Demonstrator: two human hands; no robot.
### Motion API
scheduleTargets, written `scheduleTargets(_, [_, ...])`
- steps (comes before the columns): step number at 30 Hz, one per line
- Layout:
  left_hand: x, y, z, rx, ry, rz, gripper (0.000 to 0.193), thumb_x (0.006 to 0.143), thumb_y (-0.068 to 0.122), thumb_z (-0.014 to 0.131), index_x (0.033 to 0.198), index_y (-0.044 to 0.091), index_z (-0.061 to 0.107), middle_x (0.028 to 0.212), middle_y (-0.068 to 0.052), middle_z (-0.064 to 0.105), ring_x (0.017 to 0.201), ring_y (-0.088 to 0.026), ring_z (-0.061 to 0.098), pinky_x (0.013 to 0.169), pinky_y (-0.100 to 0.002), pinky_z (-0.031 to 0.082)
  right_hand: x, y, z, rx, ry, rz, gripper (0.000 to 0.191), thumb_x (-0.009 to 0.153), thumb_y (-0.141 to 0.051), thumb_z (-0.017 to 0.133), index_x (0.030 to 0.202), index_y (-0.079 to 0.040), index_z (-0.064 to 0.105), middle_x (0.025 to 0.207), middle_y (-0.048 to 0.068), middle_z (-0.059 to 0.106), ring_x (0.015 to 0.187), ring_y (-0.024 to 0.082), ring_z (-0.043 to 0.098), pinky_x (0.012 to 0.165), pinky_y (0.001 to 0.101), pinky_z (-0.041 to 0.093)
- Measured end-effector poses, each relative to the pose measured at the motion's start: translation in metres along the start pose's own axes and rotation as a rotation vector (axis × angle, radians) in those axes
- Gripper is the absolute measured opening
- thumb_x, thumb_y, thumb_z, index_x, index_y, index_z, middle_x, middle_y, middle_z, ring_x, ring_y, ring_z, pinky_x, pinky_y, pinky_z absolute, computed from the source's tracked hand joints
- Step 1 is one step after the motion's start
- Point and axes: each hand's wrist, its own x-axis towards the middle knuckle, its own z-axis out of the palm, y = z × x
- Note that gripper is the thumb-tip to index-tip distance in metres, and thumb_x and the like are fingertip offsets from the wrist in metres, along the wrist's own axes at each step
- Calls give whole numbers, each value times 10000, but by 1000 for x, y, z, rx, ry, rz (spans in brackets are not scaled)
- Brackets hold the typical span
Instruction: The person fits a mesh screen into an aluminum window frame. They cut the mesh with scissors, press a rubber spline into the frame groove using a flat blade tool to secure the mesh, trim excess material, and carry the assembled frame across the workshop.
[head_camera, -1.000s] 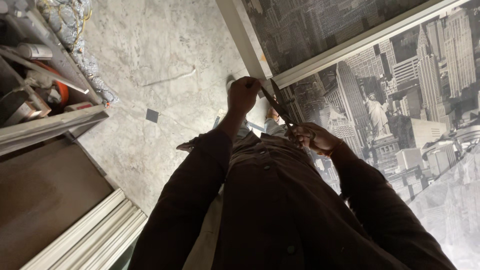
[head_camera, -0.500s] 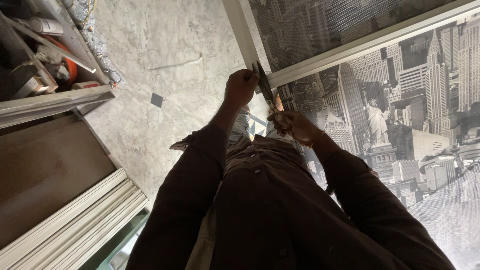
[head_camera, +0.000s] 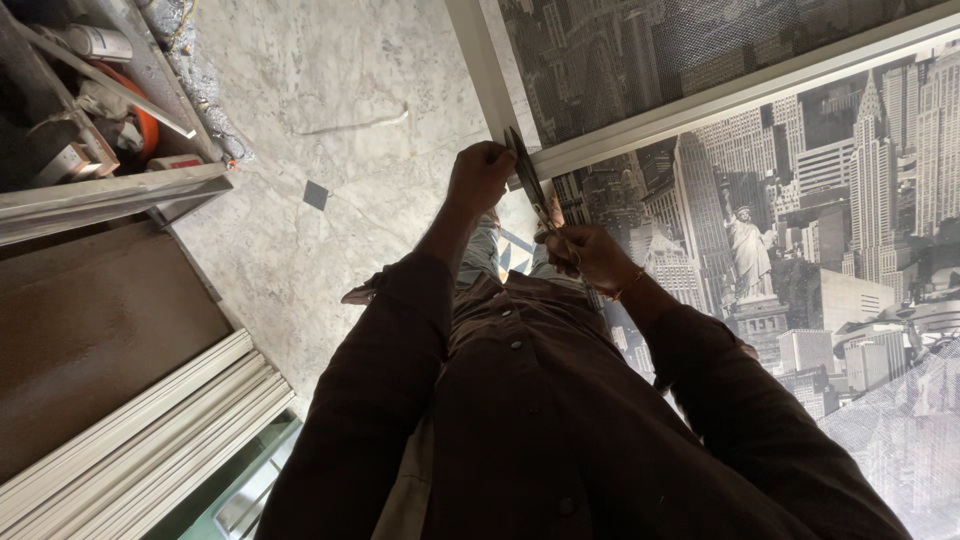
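Dark flat blade tool (head_camera: 528, 180) spans both your fists: left hand (head_camera: 480, 178) closed on its upper end, right hand (head_camera: 590, 255) gripping the handle, at the white trim (head_camera: 700, 105) corner. Mid-scrape, likely; next needs steady pressure.

Both arms, in dark long sleeves, extend from the lower frame toward the upper centre. The left hand (head_camera: 480, 178) is raised highest, wrist straight, fingers curled into a closed grip seen from the back. The right hand (head_camera: 592, 256) sits lower and to the right of centre, wrist bent inward, fingers closed in a pinching grip, a thin band at the wrist.
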Motion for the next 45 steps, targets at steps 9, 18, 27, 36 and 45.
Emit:
scheduleTargets(9, [-1, 1, 0, 1, 18, -46, 266, 932, 229, 680, 942, -30, 741, 705, -59, 695, 557, -115, 645, 515, -289, 535, -5, -5, 5, -107, 94, 26, 401, 1000, -301, 651, 1181, 49, 727, 722, 34, 679, 549, 68, 581, 459, 235, 435])
scheduleTargets(18, [2, -5, 2, -34, -20, -49, 236, 930, 215, 687, 965, -10, 748, 733, -43, 716, 569, -108, 649, 516, -277, 543, 11, -13, 6, 41, -8, 88, 459, 1060, -398, 481, 1224, 0, 641, 788, 28, 600, 657, 131, 549, 600, 306, 489])
scheduleTargets(27, [3, -3, -1, -64, -47, -77, 238, 930, 219, 669, 971, -1, 752, 825, -46, 719, 702, -130, 677, 597, -300, 583, 17, -22, 15, 84, -29, -23, 446, 1087, -368, 510, 1182, 48, 640, 737, 20, 562, 598, 109, 487, 541, 281, 434])
scheduleTargets(36, [3, -3, -10, -97, -36, -182, 212, 908, 230, 679, 952, 34, 747, 819, -23, 702, 731, -133, 669, 646, -332, 597, 14, -27, 20, 28, 103, 37, 350, 1041, -254, 593, 1156, 62, 692, 741, 26, 608, 596, 100, 559, 506, 266, 437])
scheduleTargets(45, [-4, 0, -22, -237, -124, -205, 166, 910, 206, 683, 911, 47, 734, 699, 17, 569, 633, -102, 557, 629, -320, 560, 29, -37, 16, -60, 64, -72, 478, 1047, -432, 575, 1127, 25, 692, 728, 18, 623, 576, 78, 541, 501, 254, 449])
